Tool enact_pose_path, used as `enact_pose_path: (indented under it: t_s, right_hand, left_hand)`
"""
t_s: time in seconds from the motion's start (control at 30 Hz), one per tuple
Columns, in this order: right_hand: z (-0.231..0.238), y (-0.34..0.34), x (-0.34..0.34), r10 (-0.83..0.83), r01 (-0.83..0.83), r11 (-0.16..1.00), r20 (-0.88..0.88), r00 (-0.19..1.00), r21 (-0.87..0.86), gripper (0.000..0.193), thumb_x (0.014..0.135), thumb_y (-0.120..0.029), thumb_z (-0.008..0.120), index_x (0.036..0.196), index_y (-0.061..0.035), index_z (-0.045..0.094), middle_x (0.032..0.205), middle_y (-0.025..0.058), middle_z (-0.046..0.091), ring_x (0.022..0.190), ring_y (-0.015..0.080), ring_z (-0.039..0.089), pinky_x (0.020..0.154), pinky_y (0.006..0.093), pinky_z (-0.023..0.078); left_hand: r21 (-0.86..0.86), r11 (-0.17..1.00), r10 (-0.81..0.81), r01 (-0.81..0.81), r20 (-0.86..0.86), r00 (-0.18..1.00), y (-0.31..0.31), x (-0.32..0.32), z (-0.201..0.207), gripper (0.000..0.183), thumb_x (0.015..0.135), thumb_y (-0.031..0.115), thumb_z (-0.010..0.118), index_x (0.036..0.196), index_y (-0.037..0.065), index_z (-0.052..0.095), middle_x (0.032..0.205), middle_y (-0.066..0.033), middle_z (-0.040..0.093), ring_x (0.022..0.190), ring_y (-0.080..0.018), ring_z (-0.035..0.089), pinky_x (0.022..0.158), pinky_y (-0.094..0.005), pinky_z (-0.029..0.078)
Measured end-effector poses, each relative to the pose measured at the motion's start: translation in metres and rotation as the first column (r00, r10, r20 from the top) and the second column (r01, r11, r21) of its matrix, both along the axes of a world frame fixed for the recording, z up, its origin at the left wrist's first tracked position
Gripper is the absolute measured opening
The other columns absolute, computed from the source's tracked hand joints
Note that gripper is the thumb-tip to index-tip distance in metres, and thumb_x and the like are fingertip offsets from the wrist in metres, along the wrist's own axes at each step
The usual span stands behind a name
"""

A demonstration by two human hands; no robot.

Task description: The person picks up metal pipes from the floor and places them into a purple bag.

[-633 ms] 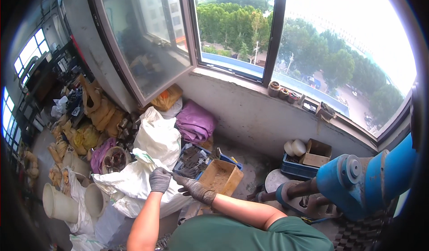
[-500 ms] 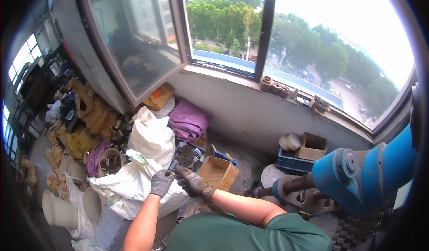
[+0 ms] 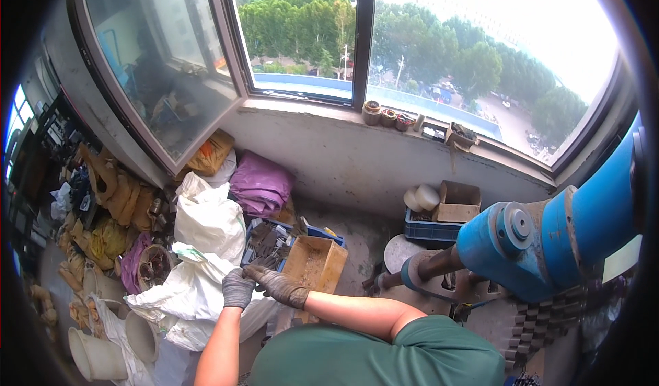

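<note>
My left hand (image 3: 237,290), in a grey work glove, is closed, its fingers curled in front of a white woven sack (image 3: 182,297). My right hand (image 3: 280,288), in a matching glove, reaches across with its fingers pressed together against the left hand's fingertips. Whatever lies between them is too small or hidden to make out. Just beyond sits a blue crate (image 3: 334,233) with dark grey metal parts (image 3: 268,244) in it. An open tan box (image 3: 322,261) with a dirty bottom leans at the crate's right, close to my right hand.
A blue press-like machine (image 3: 504,248) stands at the right. Another blue crate (image 3: 432,229) sits by the wall. Plastic buckets (image 3: 96,355) and a folded purple sack (image 3: 261,183) lie leftward. Small jars (image 3: 371,113) line the windowsill, and stacked metal blocks (image 3: 532,331) lie lower right.
The view has shifted right, so the surroundings sit further left in it. Both hands stay close together; my right hand's fingers now overlap my left hand's fingertips.
</note>
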State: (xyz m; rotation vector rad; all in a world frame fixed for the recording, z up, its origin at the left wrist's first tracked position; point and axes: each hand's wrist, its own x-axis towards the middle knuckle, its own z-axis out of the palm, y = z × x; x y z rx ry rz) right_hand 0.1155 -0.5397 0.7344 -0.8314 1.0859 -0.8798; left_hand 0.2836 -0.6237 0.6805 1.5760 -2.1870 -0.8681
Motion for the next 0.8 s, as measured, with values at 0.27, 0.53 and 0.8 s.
enact_pose_path:
  t_s: [0.27, 0.53, 0.8]
  right_hand:
    - [-0.014, -0.006, -0.003, -0.059, 0.059, 0.997, -0.002, 0.998, 0.047, 0.066, 0.099, -0.066, 0.05, 0.145, -0.0192, 0.054, 0.126, 0.0007, 0.065, 0.094, 0.0156, 0.062, 0.079, 0.0339, 0.054]
    - [-0.01, -0.009, -0.001, 0.017, -0.023, 0.994, -0.056, 0.998, -0.109, 0.055, 0.105, -0.058, 0.045, 0.134, -0.0152, 0.063, 0.114, -0.0009, 0.068, 0.087, 0.0117, 0.057, 0.074, 0.0291, 0.051]
    - [-0.007, 0.0, 0.005, -0.117, 0.074, 0.95, -0.127, 0.985, -0.304, 0.058, 0.105, -0.057, 0.046, 0.128, -0.0078, 0.066, 0.1, 0.0045, 0.069, 0.074, 0.0138, 0.054, 0.071, 0.0294, 0.047]
  left_hand:
    - [0.073, 0.995, 0.069, -0.066, -0.044, 0.997, 0.014, 0.001, 0.012, 0.017, 0.089, 0.017, 0.074, 0.094, 0.001, 0.073, 0.083, -0.0172, 0.074, 0.077, -0.0261, 0.072, 0.077, -0.0391, 0.057]
    - [0.125, 0.989, 0.083, -0.075, -0.056, 0.995, 0.021, -0.001, 0.007, 0.013, 0.086, 0.013, 0.073, 0.092, 0.001, 0.075, 0.079, -0.014, 0.074, 0.071, -0.0215, 0.069, 0.073, -0.0365, 0.055]
    - [0.084, 0.987, 0.148, -0.136, -0.145, 0.978, 0.006, 0.004, -0.005, 0.01, 0.089, 0.009, 0.072, 0.093, 0.0, 0.074, 0.081, -0.0107, 0.075, 0.073, -0.0154, 0.066, 0.069, -0.0334, 0.055]
